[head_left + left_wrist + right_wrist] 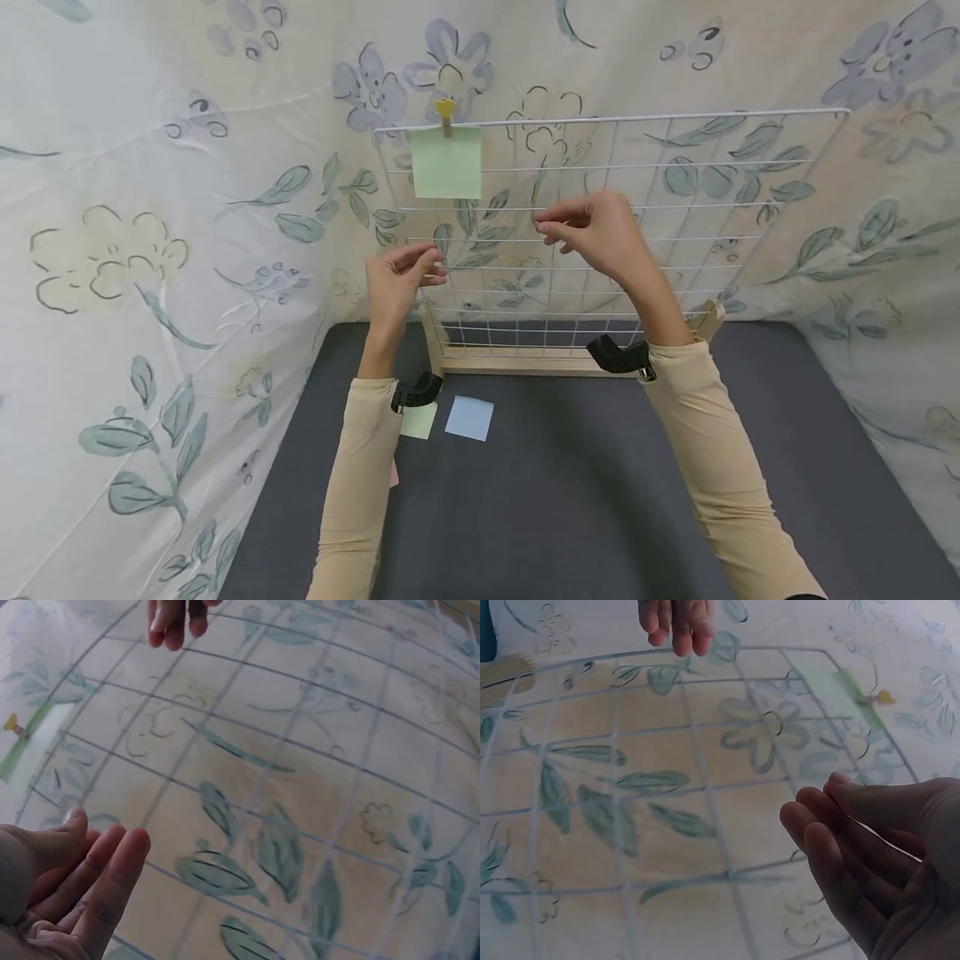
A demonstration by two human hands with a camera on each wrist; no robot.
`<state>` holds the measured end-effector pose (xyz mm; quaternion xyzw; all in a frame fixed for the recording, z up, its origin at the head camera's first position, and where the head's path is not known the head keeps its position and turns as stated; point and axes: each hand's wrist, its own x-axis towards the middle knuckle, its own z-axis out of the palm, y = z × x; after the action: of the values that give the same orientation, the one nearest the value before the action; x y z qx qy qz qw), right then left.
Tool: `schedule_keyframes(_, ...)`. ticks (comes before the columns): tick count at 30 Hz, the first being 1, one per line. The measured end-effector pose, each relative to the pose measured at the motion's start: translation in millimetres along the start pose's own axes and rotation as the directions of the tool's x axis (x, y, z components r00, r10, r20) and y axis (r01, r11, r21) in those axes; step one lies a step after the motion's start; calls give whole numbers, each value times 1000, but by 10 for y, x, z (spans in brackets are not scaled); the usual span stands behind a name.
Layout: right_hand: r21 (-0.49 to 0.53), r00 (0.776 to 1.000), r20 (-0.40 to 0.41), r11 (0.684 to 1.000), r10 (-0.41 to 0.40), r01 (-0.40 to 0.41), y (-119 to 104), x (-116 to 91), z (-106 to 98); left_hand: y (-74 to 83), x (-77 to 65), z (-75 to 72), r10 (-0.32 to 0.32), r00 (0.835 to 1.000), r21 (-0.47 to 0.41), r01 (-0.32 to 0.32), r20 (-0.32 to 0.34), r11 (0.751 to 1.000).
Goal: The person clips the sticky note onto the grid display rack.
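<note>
A white wire grid [612, 120] stands upright in a wooden base [525, 365]. On its upper left hangs a green sticky note [447, 171], clipped to the top bar by a small clothespin with a yellow heart [446, 110]. My left hand [397, 283] is raised near the grid's left edge, fingers loosely bent and holding nothing. Higher up, in front of the grid's middle, is my right hand [598, 233]. Its thumb lies close to the fingertips, and the right wrist view shows nothing between them.
On the dark table [540, 500] lie a blue sticky note [469, 418] and a green sticky note [419, 421], the latter partly behind the left wrist strap [417, 392]. A pink corner of paper [393, 475] peeks from behind the left sleeve. Floral cloth [150, 350] surrounds the table.
</note>
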<state>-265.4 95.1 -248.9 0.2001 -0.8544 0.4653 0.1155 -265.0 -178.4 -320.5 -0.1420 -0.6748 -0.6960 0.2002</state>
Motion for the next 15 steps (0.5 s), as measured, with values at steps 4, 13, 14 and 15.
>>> schedule_keyframes(4,-7,1000,3,1000,31,-31,272,-161,4,-216,-160,6,-70,997,7,70,21,998)
schedule_keyframes(13,-35,994,53,995,96,-95,889,-545,128,-793,-648,-97,-307,950,93,302,46,949)
schedule_keyframes(14,-36,994,54,995,98,-96,948,-594,137,-864,-710,-106,-329,943,104,324,40,940)
schedule_keyframes(15,-39,993,55,994,102,-100,1007,-645,148,-931,-773,-113,-353,935,112,347,35,931)
